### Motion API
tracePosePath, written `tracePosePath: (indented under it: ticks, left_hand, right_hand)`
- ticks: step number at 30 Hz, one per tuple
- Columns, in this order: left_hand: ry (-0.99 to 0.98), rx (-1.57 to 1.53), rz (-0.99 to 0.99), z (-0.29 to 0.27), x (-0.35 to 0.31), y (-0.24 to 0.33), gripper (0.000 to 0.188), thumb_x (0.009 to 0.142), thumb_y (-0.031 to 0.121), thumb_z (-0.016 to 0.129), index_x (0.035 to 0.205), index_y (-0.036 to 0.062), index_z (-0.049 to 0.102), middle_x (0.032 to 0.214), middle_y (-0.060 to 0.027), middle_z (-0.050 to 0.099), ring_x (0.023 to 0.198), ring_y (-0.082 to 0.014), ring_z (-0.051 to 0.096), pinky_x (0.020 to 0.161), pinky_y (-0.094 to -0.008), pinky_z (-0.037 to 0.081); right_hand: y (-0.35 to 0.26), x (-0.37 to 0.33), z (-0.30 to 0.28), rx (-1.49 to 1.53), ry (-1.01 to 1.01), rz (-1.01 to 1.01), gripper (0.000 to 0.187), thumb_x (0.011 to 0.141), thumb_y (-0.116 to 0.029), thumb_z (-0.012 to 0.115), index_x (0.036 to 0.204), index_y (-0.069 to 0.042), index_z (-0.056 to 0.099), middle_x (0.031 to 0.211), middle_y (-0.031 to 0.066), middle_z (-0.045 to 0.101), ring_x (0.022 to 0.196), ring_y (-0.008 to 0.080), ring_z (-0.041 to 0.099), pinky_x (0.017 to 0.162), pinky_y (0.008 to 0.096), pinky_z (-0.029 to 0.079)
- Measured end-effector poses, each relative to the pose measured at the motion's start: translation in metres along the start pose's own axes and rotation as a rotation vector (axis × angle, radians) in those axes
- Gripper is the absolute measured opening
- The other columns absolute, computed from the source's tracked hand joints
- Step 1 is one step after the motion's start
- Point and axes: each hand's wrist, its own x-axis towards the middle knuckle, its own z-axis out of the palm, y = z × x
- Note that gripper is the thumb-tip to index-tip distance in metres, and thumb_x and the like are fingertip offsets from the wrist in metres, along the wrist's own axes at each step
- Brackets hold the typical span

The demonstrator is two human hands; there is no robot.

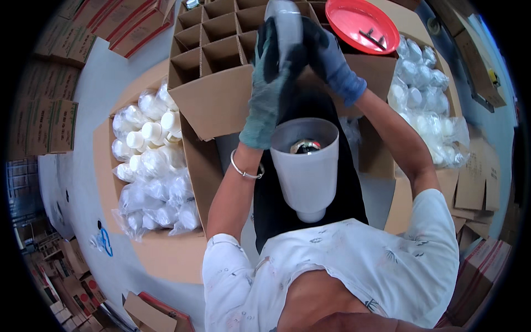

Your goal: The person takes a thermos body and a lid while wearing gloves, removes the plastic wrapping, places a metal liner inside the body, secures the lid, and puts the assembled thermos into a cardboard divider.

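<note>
In front of me, over the divided carton, my left hand (267, 69), in a grey-green glove with dark fingertips, is closed around a whitish, elongated piece (287, 25). Motion blurs it, so its exact kind is unclear. From the other side my right hand (331, 62), in a blue and dark glove, closes against the same piece; its fingertips are partly hidden. Between my legs rests a tall translucent white plastic vessel (307, 180) that narrows at its base. A shiny metallic thing with a red spot (305, 146) lies inside it.
An open carton with cardboard dividers (213, 99) stands ahead, a red round tray (337, 12) with small dark pieces at its right corner. Boxes of bagged white bottles (152, 133) and clear-wrapped pieces (420, 99) flank me. Stacked cartons (41, 122) line the left.
</note>
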Motion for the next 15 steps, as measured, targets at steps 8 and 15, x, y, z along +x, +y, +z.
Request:
tracePosePath:
  ticks: [8,15]
  left_hand:
    - [-0.323,0.377,0.459,-0.011,-0.008,0.027,0.060,0.066,0.033,0.079,0.123,0.0227,0.064,0.136,-0.0061,0.053,0.133,-0.0362,0.038,0.110,-0.0486,0.031]
    - [-0.085,-0.114,-0.060,-0.013,-0.032,0.024,0.035,0.094,0.023,0.056,0.124,0.0045,0.059,0.121,-0.0169,0.060,0.115,-0.0274,0.056,0.094,-0.0352,0.045]
  right_hand:
    - [0.023,-0.028,-0.053,0.335,-0.530,0.238,0.046,0.096,-0.025,0.054,0.137,-0.008,0.042,0.128,0.0115,0.056,0.111,0.0203,0.060,0.093,0.0331,0.054]
    - [-0.004,-0.055,-0.037,0.304,-0.318,0.388,0.045,0.092,-0.019,0.059,0.133,-0.006,0.045,0.129,0.0114,0.053,0.111,0.0207,0.057,0.095,0.0344,0.049]
